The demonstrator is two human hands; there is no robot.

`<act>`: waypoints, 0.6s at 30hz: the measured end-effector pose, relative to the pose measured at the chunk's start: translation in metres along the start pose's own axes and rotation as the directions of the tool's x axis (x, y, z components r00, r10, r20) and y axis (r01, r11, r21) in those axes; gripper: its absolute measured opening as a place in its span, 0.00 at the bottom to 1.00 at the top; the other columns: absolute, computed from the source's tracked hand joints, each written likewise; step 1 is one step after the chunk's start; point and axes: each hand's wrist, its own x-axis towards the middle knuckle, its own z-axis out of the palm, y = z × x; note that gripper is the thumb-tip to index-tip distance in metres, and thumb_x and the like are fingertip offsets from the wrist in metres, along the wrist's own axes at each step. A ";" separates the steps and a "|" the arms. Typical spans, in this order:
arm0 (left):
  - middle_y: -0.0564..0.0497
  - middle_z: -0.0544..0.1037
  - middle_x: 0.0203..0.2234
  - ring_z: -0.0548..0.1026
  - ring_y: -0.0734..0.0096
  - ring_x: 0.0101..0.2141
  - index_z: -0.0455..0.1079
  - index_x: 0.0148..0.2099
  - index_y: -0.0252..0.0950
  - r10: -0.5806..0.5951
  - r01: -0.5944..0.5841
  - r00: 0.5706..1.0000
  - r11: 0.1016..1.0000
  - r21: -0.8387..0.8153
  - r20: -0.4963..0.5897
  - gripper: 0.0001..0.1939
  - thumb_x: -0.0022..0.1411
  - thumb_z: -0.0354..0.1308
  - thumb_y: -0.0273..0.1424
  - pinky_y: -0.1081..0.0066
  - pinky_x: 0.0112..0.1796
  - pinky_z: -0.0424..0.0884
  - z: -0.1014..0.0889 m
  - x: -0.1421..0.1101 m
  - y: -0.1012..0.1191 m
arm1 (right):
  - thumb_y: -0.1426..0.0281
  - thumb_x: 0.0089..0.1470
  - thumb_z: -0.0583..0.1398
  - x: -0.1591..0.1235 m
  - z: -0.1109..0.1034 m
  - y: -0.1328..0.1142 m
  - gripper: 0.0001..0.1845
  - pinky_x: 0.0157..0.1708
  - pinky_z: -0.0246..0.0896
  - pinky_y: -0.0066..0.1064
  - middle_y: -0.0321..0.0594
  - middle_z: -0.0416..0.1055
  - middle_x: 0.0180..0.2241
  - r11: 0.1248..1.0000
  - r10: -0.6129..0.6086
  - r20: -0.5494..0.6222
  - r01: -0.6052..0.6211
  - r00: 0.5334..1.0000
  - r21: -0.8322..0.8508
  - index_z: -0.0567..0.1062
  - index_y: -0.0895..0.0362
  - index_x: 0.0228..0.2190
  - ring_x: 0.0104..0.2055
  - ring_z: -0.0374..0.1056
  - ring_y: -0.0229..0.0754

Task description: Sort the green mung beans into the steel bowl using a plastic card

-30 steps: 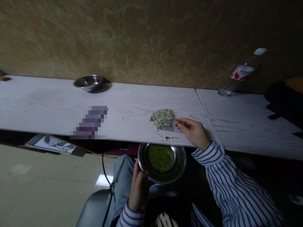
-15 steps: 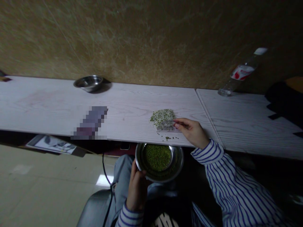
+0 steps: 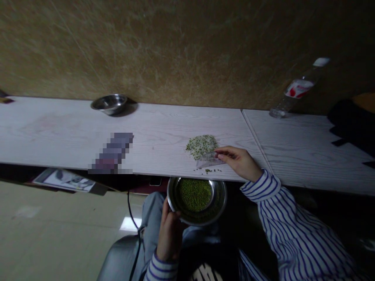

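My left hand (image 3: 170, 230) grips the left rim of a steel bowl (image 3: 221, 207), held over my lap just below the table edge. Green beans (image 3: 195, 194) that look like mung beans cover the bowl's bottom. Between the thumb and fingers of my right hand (image 3: 238, 160) is a thin clear plastic piece (image 3: 206, 159); whether it is a bag or a sheet I cannot tell. It touches the near side of a pile of white grains mixed with green beans (image 3: 202, 145) on the table. A few loose beans (image 3: 208, 170) lie between the pile and the edge.
A second steel bowl (image 3: 109, 104) stands by the wall on the white table (image 3: 164, 132). Left of the pile lies a blurred-out flat object (image 3: 113, 152). A plastic bottle (image 3: 297, 89) stands at the right, near a dark item (image 3: 348, 121). A cable (image 3: 130, 214) hangs below the table.
The plastic piece has shifted slightly towards the table's near edge, its angle a little changed. My right wrist has moved slightly right. My left hand and the bowl stay where they were.
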 end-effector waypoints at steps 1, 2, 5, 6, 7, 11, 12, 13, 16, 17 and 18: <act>0.45 0.74 0.55 0.73 0.53 0.47 0.62 0.66 0.47 0.000 0.000 1.000 1.000 -0.001 0.002 0.39 0.50 0.60 0.32 0.58 0.43 0.75 0.000 0.000 0.000 | 0.64 0.52 0.64 0.000 -0.001 -0.001 0.14 0.43 0.74 0.41 0.43 0.82 0.37 1.000 0.001 -0.002 -0.001 1.000 -0.003 0.83 0.55 0.39 0.40 0.78 0.46; 0.45 0.74 0.55 0.73 0.54 0.46 0.62 0.66 0.47 -0.001 0.001 1.000 1.000 -0.004 0.004 0.39 0.51 0.60 0.32 0.58 0.43 0.75 -0.001 0.000 0.000 | 0.63 0.52 0.64 -0.001 -0.001 -0.002 0.14 0.44 0.74 0.41 0.43 0.82 0.37 1.000 0.002 -0.008 -0.002 1.000 -0.007 0.83 0.55 0.39 0.40 0.78 0.46; 0.46 0.74 0.54 0.73 0.57 0.44 0.62 0.66 0.47 -0.005 0.006 1.000 1.000 -0.021 0.008 0.39 0.51 0.61 0.31 0.58 0.43 0.75 -0.002 0.000 0.000 | 0.62 0.52 0.64 -0.004 -0.004 -0.003 0.14 0.44 0.74 0.41 0.43 0.83 0.36 1.000 0.007 -0.035 -0.008 0.999 -0.022 0.83 0.55 0.39 0.40 0.78 0.47; 0.46 0.74 0.53 0.74 0.58 0.43 0.62 0.66 0.47 -0.006 0.006 1.000 1.000 -0.024 0.007 0.39 0.50 0.61 0.31 0.58 0.43 0.75 -0.002 0.000 -0.001 | 0.62 0.52 0.64 -0.005 -0.006 -0.003 0.14 0.43 0.74 0.41 0.43 0.83 0.36 1.000 0.010 -0.044 -0.011 0.999 -0.027 0.83 0.55 0.38 0.40 0.78 0.47; 0.46 0.75 0.53 0.74 0.58 0.42 0.62 0.66 0.47 -0.007 0.007 1.000 1.000 -0.024 0.006 0.39 0.50 0.61 0.31 0.58 0.43 0.75 -0.002 0.000 -0.001 | 0.62 0.51 0.64 -0.007 -0.008 -0.002 0.14 0.43 0.74 0.41 0.44 0.83 0.36 0.999 0.013 -0.053 -0.015 0.999 -0.032 0.83 0.55 0.38 0.39 0.78 0.47; 0.46 0.75 0.53 0.75 0.57 0.41 0.62 0.66 0.48 0.000 0.000 1.000 1.000 -0.009 0.001 0.40 0.49 0.61 0.32 0.57 0.42 0.74 -0.001 0.000 -0.002 | 0.61 0.51 0.65 -0.013 -0.016 0.001 0.15 0.40 0.75 0.39 0.44 0.82 0.35 0.998 0.029 -0.075 -0.034 0.997 -0.062 0.83 0.56 0.38 0.38 0.78 0.47; 0.45 0.75 0.53 0.75 0.55 0.43 0.63 0.66 0.48 0.003 -0.003 1.000 1.000 -0.008 0.002 0.40 0.48 0.61 0.32 0.57 0.42 0.74 0.000 0.000 -0.002 | 0.61 0.51 0.65 -0.014 -0.017 0.003 0.15 0.40 0.75 0.39 0.44 0.82 0.35 0.997 0.033 -0.079 -0.038 0.996 -0.068 0.83 0.56 0.38 0.38 0.78 0.47; 0.45 0.75 0.54 0.74 0.54 0.44 0.63 0.66 0.48 0.004 -0.004 1.000 1.000 -0.010 0.001 0.40 0.49 0.62 0.32 0.57 0.42 0.75 0.000 0.000 -0.002 | 0.61 0.51 0.65 -0.014 -0.018 0.004 0.15 0.39 0.75 0.39 0.44 0.83 0.35 0.997 0.035 -0.083 -0.041 0.996 -0.071 0.83 0.56 0.38 0.38 0.78 0.47; 0.44 0.75 0.54 0.75 0.54 0.45 0.63 0.66 0.46 -0.003 0.003 1.000 1.000 -0.012 -0.006 0.39 0.50 0.62 0.32 0.58 0.42 0.75 0.001 -0.001 -0.001 | 0.61 0.51 0.65 -0.013 -0.017 0.007 0.15 0.41 0.75 0.40 0.44 0.82 0.36 0.998 0.039 -0.114 -0.044 0.993 -0.046 0.83 0.56 0.38 0.39 0.78 0.48; 0.44 0.75 0.54 0.75 0.54 0.44 0.63 0.66 0.46 -0.004 0.004 1.000 1.000 -0.010 -0.008 0.39 0.50 0.62 0.32 0.57 0.42 0.75 0.002 -0.001 -0.001 | 0.61 0.51 0.65 -0.012 -0.016 0.008 0.15 0.42 0.75 0.41 0.45 0.82 0.36 0.999 0.040 -0.127 -0.044 0.991 -0.030 0.83 0.56 0.39 0.39 0.78 0.48; 0.44 0.75 0.54 0.75 0.55 0.43 0.63 0.66 0.46 -0.003 0.002 1.000 1.000 -0.008 -0.008 0.39 0.50 0.62 0.32 0.57 0.42 0.75 0.001 -0.002 -0.001 | 0.61 0.51 0.65 -0.012 -0.015 0.008 0.15 0.43 0.74 0.42 0.45 0.82 0.37 0.999 0.040 -0.135 -0.043 0.990 -0.014 0.82 0.56 0.39 0.40 0.78 0.48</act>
